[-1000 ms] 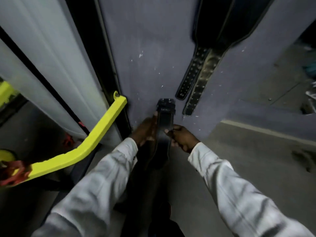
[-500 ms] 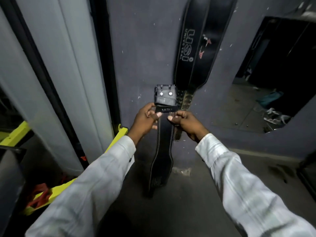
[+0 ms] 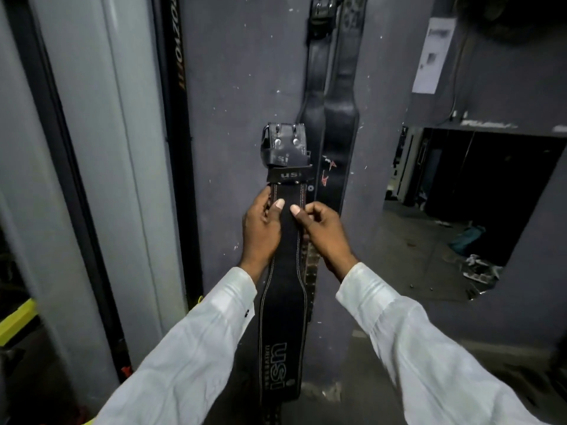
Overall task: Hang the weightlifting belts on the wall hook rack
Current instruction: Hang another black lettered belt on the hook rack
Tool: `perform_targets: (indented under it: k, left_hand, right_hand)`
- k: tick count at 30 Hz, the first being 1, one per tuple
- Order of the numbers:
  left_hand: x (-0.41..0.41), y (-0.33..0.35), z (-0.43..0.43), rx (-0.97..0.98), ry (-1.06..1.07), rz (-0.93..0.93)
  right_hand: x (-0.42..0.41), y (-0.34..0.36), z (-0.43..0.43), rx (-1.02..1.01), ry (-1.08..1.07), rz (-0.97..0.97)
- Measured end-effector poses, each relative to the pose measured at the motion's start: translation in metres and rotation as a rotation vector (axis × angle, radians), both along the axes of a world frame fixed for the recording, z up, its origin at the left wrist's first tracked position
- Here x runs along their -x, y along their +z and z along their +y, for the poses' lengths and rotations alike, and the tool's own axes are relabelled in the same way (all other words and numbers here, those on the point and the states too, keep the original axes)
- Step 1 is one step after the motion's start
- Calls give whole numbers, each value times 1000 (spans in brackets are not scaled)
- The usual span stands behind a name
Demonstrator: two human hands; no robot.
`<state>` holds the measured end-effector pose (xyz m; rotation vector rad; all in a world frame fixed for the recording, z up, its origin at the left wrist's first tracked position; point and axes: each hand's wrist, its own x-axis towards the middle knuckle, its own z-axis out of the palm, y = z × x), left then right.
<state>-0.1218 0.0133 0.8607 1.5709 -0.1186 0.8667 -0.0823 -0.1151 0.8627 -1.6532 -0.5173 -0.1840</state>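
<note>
I hold a black weightlifting belt (image 3: 283,305) upright in front of a grey wall, its buckle end (image 3: 283,145) on top and its wide part hanging down between my arms. My left hand (image 3: 260,228) pinches the strap's left edge just below the buckle. On the right edge, at the same height, my right hand (image 3: 322,231) grips it. A second black belt (image 3: 334,118) hangs on the wall just right of the buckle, its top at the frame's upper edge. The hook itself is not clearly visible.
A grey wall panel (image 3: 239,87) is straight ahead. A pale pillar (image 3: 101,148) and dark door frame stand at the left, with a yellow bar (image 3: 15,320) low down. A mirror (image 3: 460,210) is on the right, with a paper notice (image 3: 432,56) above it.
Both hands have raised the belt up along the wall, from near floor level to beside the hanging belt. My view has tilted upward, showing the hung belt's upper part.
</note>
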Motion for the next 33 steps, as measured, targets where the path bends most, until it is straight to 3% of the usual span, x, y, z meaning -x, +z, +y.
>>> perform_targets:
  k: [3,8,12,15,19,21,23,27,33]
  left_hand:
    - [-10,23,-6,16,7,-18]
    - [-12,33,-18,-20,-169,0]
    - [-16,48,-29,114,-134,-75]
    - [-14,63,-39,221,-140,-106]
    - [-16,79,-46,222,-108,-147]
    - [-19,84,-46,218,-91,-170]
    - [-20,90,-45,225,-87,-187]
    - [-15,104,-43,290,-88,-234]
    - [-13,101,-44,337,-65,-231]
  right_hand:
    - [-8,-16,-8,209,12,-88]
    - [-13,20,-23,147,-35,-259]
    - [-17,31,-29,138,14,-219]
    - [-19,17,-31,178,136,-71]
    - [-13,16,-30,245,-124,-228]
    - [-9,24,-28,203,-157,-244]
    - [-6,30,-30,175,-66,-203]
    - [-11,8,-45,110,281,89]
    - [1,-16,-40,96,-10,-11]
